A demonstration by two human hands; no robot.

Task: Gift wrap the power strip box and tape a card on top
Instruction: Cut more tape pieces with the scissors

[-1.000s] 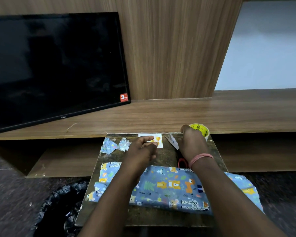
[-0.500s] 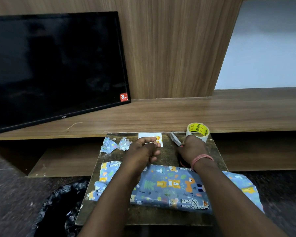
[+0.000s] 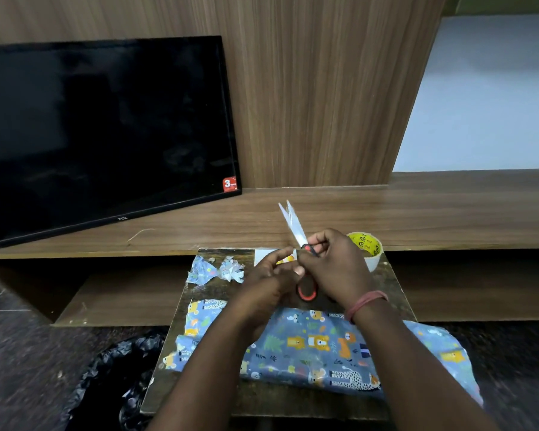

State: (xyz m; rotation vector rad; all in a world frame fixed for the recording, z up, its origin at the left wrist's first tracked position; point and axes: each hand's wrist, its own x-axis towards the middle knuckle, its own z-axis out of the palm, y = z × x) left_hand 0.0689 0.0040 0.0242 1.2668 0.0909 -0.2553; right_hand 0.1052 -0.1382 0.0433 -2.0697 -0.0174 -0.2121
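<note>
Wrapped power strip box [image 3: 308, 349] lies flat across the near half of the small table [image 3: 392, 293], animal-print paper already round it; it looks stiff and boxy under a thin, slick skin that would likely tear or crease if pinched, so best held by its long edges, palms flat. Right hand [image 3: 336, 269] grips the scissors [image 3: 297, 237] by the red-and-black handles, blades raised and slightly parted, above the table's far edge. Left hand [image 3: 271, 278] sits just beside it, fingers loosely curled; whether it pinches anything cannot be told. Card [image 3: 274, 256], light and flimsy, lies mostly hidden behind the hands. Tape roll [image 3: 366, 248] stands to the right.
</note>
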